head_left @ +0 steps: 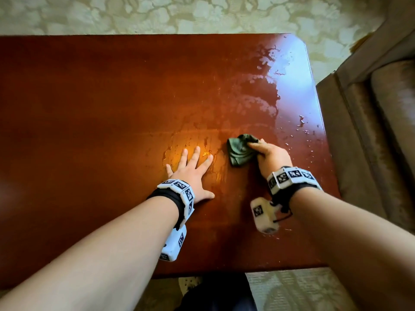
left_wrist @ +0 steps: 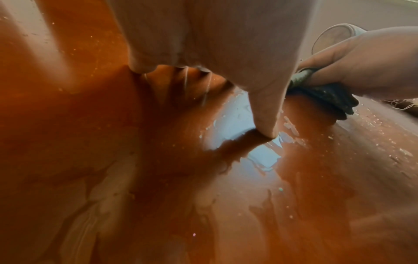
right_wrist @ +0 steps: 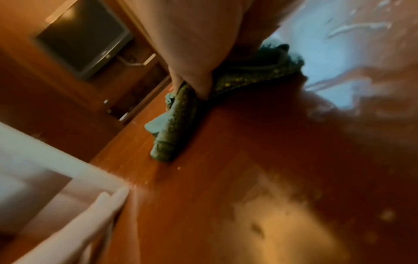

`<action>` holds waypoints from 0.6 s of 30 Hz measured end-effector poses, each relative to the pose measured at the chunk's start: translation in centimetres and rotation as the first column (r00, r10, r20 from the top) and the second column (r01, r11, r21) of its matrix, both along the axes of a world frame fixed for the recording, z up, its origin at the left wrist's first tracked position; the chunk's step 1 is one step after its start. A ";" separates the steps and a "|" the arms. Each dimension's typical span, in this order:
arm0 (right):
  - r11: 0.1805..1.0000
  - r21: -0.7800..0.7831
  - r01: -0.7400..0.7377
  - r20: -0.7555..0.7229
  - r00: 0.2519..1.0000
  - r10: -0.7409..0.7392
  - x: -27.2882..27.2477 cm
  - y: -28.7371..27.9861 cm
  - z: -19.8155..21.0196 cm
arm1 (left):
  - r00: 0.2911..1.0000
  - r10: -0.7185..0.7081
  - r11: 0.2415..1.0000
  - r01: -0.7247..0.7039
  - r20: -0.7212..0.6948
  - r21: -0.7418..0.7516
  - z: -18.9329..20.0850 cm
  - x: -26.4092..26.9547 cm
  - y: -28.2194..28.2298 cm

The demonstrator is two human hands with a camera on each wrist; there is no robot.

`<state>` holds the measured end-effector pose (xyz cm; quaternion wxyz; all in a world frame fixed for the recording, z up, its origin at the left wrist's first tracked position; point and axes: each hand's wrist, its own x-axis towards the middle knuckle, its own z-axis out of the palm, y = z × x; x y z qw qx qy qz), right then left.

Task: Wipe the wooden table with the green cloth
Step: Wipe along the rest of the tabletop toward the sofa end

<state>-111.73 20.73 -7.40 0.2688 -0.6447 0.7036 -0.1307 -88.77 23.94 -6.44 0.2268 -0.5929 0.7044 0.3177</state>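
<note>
A dark green cloth point(head_left: 240, 150) lies bunched on the glossy reddish wooden table point(head_left: 89, 104), right of centre. My right hand point(head_left: 267, 153) grips its right side and presses it onto the wood. In the right wrist view the cloth point(right_wrist: 174, 128) sits under my fingers point(right_wrist: 201, 84), crumpled into folds. My left hand point(head_left: 190, 169) lies flat on the table just left of the cloth, fingers spread and straight. The left wrist view shows my left thumb point(left_wrist: 264, 114) touching wet wood, with the cloth point(left_wrist: 325, 96) and right hand point(left_wrist: 366, 67) beyond it.
Water smears and droplets point(head_left: 262, 95) cover the table's right part up to the far right corner. A brown upholstered armchair point(head_left: 377, 135) stands close against the right edge. Patterned carpet point(head_left: 179, 14) lies beyond the far edge. The table's left half point(head_left: 67, 131) looks dry.
</note>
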 end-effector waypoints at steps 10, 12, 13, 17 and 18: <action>0.967 -0.050 -0.248 0.040 0.967 0.250 1.5 7.6 -1.0 | 1.000 0.001 1.000 -0.001 0.003 -0.003 -0.3 0.0 -0.1; 0.937 -0.072 -0.343 0.060 0.936 0.347 1.3 9.6 -0.9 | 1.000 0.006 1.000 -0.006 -0.004 0.000 -0.4 0.1 -0.1; 0.914 -0.075 -0.399 0.063 0.913 0.403 1.1 10.4 -1.0 | 1.000 0.003 1.000 -0.003 -0.006 0.000 -0.4 0.1 -0.1; 0.750 -0.043 -0.660 0.074 0.747 0.661 -0.4 11.3 -0.6 | 1.000 -0.005 1.000 0.005 0.005 -0.007 -0.5 0.1 -0.1; 0.704 -0.051 -0.709 0.049 0.702 0.711 -0.8 10.7 -0.4 | 1.000 -0.002 1.000 0.002 0.005 -0.010 -0.5 0.1 -0.1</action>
